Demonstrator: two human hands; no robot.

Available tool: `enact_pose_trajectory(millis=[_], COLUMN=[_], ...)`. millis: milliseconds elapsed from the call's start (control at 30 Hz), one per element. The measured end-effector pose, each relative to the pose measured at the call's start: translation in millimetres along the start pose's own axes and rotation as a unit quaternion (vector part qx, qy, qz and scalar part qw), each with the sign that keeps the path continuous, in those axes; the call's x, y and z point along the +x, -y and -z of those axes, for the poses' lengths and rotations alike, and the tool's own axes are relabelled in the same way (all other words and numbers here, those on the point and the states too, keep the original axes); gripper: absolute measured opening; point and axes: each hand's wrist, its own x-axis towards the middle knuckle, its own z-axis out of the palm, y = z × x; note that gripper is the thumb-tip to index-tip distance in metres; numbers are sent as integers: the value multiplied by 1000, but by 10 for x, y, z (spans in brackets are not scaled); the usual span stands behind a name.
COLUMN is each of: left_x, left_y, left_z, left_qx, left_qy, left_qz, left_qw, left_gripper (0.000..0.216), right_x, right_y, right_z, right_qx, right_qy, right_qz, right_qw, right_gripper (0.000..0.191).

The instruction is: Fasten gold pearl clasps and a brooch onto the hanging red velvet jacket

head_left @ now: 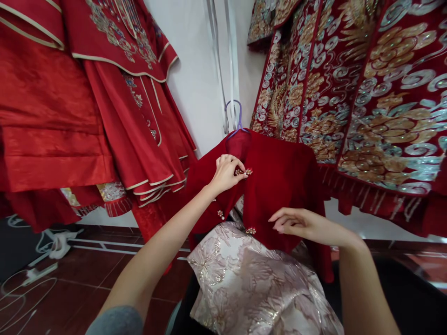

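Note:
A dark red velvet jacket (pixel 275 181) hangs in front of me on a purple hanger (pixel 240 116). Its front edges carry jewelled flower-like buttons; one lower button (pixel 250 231) shows on the right edge, another (pixel 220 214) on the left. My left hand (pixel 226 172) pinches the jacket's front near the neckline, beside the top jewelled button (pixel 248 171); its fingertips hide part of the edge. Beside the right front panel, my right hand (pixel 307 225) is loosely curved with fingers apart and holds nothing. A shiny pale-pink floral brocade cloth (pixel 251 279) lies below the jacket.
Red garments with pale piping (pixel 122 93) hang at left, and a heavily embroidered red garment (pixel 349 93) hangs at right. White metal poles (pixel 223 56) run up the wall behind the hanger. Pale shoes (pixel 60 245), a power strip (pixel 40 273) and cables are at lower left.

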Motion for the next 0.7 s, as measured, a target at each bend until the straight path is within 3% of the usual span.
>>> enact_pose_trajectory(millis=[200,400,500,600,700], left_x=[-32,-28,-38,-48,-51], left_y=[-42,-81,-85,-73,-32], left_z=[62,121,129,112,88], left_qx=[-80,-241,-259,-247,-158], left_qy=[12,-5,9,22,35], left_qz=[-10,55,40,23,-7], left_qw=[997,969,965,969,987], left_gripper=[9,11,12,13,9], right_x=[5,78,233,530,931], right_y=[4,-59,1,194,420], right_z=[-9,-48,-121,-225,-349], right_qx=[1,-14,-12,19,15], right_qy=[-6,-16,-107,-244,-287], right_qz=[2,7,64,162,231], right_qw=[1000,1000,992,956,930], right_gripper=[42,41,40,40,47])
